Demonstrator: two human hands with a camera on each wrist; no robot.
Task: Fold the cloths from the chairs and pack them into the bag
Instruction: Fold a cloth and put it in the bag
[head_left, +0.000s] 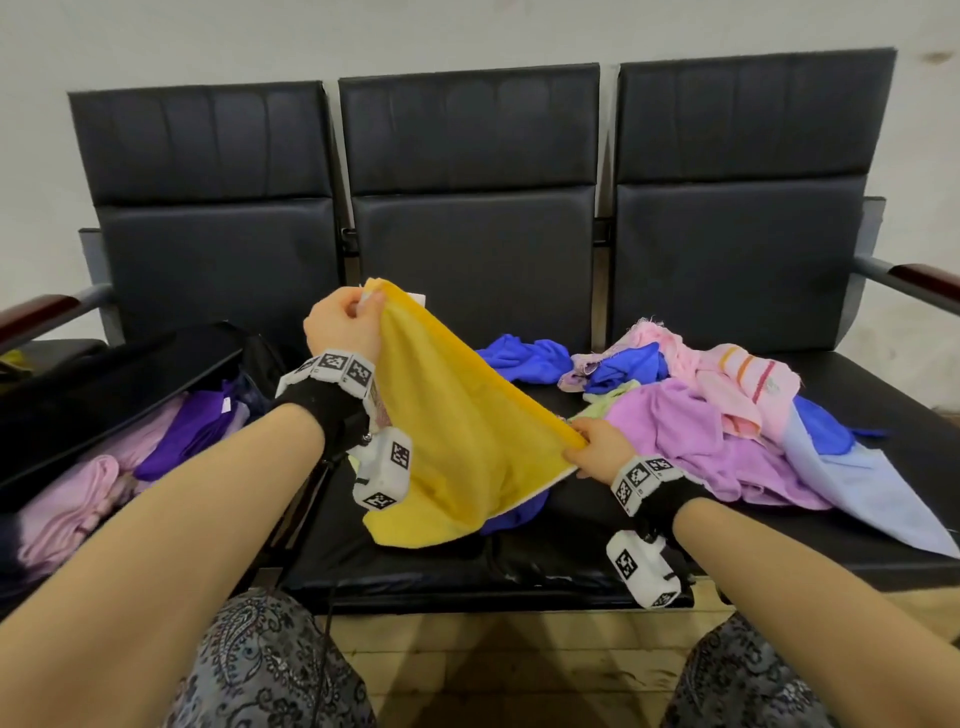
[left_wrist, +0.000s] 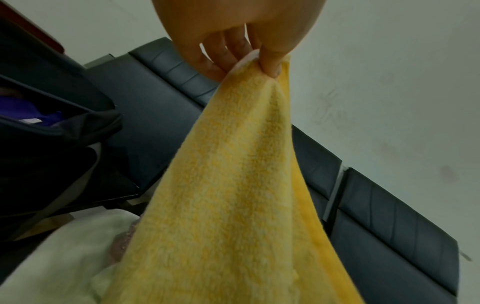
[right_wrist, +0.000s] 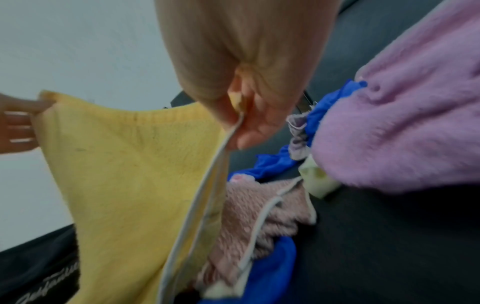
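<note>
- Yellow cloth (head_left: 457, 431): held up above the middle seat (head_left: 415, 561), stretched along one edge between both hands; the lower part hangs loose and its bottom corner rests on the seat. It is judged to be spread this way so that corners can be matched for a first fold.
- Left hand (head_left: 343, 322): raised, one corner of the yellow cloth pinched between thumb and fingertips, fingers curled round it.
- Right hand (head_left: 597, 447): held lower, the opposite corner pinched at the cloth's pale piped edge, thumb closed against the fingers.
- Bag (head_left: 104, 384): black, open on the left seat, with folded pink and purple cloths already laid inside; placed within easy reach for packing.
- Unfolded heap (head_left: 727, 415): lilac, pink, blue and pale blue cloths, left jumbled on the right seat, not yet folded.
- Blue cloth (head_left: 524, 358): crumpled at the back of the middle seat, apart from the heap.
</note>
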